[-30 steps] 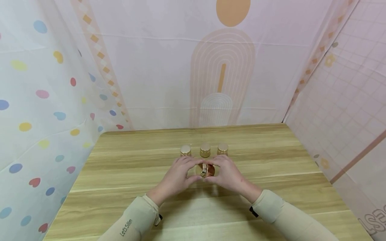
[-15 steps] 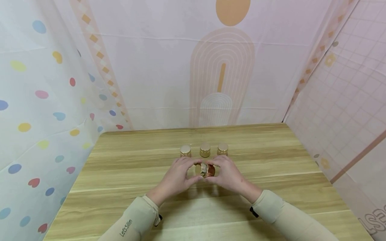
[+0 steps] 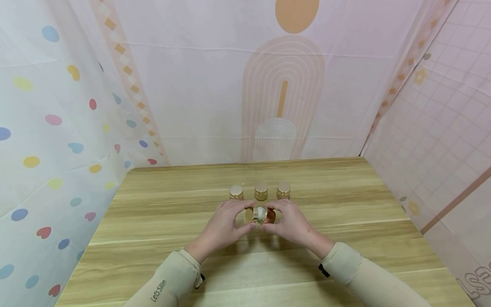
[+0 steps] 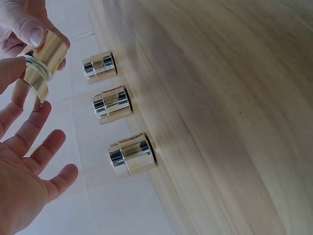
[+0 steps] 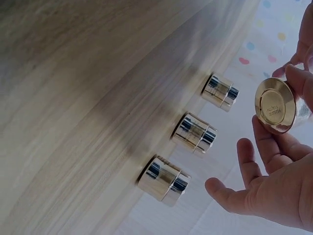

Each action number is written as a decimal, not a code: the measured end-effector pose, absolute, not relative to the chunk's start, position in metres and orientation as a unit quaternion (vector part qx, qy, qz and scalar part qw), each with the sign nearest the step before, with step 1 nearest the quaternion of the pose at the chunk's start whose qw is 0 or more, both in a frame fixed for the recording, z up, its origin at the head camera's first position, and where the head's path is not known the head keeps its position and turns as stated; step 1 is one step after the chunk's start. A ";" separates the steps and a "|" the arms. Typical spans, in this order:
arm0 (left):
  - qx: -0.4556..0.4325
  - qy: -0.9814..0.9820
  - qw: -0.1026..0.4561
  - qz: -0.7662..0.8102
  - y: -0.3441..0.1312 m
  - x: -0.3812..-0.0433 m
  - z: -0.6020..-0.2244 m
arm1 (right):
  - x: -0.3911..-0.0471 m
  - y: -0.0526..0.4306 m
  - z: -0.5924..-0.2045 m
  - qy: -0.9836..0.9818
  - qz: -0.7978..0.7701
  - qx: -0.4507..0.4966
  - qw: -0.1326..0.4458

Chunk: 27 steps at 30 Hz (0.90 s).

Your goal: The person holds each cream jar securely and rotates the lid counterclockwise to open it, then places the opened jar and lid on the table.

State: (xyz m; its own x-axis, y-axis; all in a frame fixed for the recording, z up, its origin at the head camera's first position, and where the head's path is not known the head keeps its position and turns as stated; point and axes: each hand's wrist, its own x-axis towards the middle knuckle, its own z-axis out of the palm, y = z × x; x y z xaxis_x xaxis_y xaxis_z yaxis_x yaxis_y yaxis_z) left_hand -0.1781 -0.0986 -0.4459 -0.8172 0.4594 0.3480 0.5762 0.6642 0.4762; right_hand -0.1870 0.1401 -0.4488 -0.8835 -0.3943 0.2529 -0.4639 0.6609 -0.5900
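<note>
The left hand [image 3: 224, 221] pinches the gold lid [image 3: 249, 215], the right hand [image 3: 288, 221] the gold jar [image 3: 271, 216], tipped sideways above the worktop [image 3: 172, 213]. A loose pinch on such polished surfaces could drop either, perhaps striking the three capped jars [image 3: 261, 192] just beyond.

- My left hand [image 3: 226, 219] pinched, its thumb [image 3: 244, 230] nearer my body, spare fingers [image 4: 51, 144] spread.
- My right hand [image 3: 288, 219] faced it, pinching too.
- My left forearm [image 3: 166, 277] and right forearm [image 3: 372, 273] slanted inward.
</note>
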 end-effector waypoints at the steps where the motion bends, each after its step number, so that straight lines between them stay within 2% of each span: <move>1: -0.287 -0.905 0.103 -0.295 -0.099 -0.178 -0.446 | -0.187 0.140 -0.449 -0.911 0.339 0.230 0.048; 8: -0.291 -0.903 0.117 -0.295 -0.101 -0.178 -0.449 | -0.187 0.140 -0.449 -0.913 0.355 0.195 0.038; 27: -0.270 -0.914 0.096 -0.287 -0.110 -0.178 -0.452 | -0.190 0.147 -0.448 -0.902 0.375 0.210 0.045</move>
